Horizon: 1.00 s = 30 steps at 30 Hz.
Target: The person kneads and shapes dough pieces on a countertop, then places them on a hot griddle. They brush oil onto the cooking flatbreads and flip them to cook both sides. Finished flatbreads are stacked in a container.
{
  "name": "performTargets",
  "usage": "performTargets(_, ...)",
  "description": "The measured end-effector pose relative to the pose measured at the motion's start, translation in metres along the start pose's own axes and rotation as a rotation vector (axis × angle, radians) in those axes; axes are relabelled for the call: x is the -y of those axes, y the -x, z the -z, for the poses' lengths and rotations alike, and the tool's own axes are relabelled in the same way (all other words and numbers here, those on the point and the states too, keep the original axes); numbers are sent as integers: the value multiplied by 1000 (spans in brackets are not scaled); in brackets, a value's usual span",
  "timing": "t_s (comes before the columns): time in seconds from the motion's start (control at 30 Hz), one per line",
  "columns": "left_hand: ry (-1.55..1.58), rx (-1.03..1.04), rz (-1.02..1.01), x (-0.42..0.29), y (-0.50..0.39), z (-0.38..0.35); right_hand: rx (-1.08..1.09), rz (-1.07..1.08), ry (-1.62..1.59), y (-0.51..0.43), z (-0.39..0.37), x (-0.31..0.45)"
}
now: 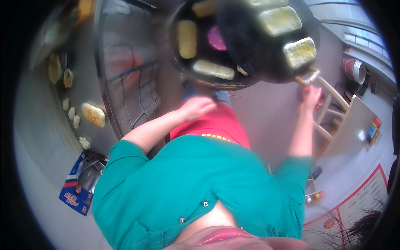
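A black round griddle plate with a cord-wrapped handle overlaps a lower round black pan. Pale rectangular flatbreads lie on the upper plate, one near the handle. In the lower pan, elongated breads lie around a glowing pink centre. My right hand is just below the handle, blurred; whether it touches the handle is unclear. Over the red apron, near the lower pan's front edge, my left hand has nothing visible in it; its fingers are blurred.
At left, a metal counter bears a browned flatbread, several small twisted dough pieces and bowls. A wire rack stands between counter and pan. At right are a wooden-legged stool or table and stacked buckets.
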<state>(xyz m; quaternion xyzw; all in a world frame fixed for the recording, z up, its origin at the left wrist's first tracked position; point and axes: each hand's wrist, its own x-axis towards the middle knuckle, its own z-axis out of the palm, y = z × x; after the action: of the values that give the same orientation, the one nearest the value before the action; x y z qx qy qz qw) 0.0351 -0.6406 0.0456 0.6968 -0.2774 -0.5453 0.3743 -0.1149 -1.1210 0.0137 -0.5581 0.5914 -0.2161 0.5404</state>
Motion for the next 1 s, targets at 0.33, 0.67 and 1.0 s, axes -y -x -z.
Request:
performTargets(0.33, 241, -466, 442, 82, 155, -41, 69, -144, -15, -56, -42, 7)
performTargets(0.67, 393, -699, 328, 132, 213, -42, 143, -350, -232, 115, -82, -59)
performTargets(1.0, 465, -905, 258, 218, 319, -24, 72, -583, -556, 268, -181, -74)
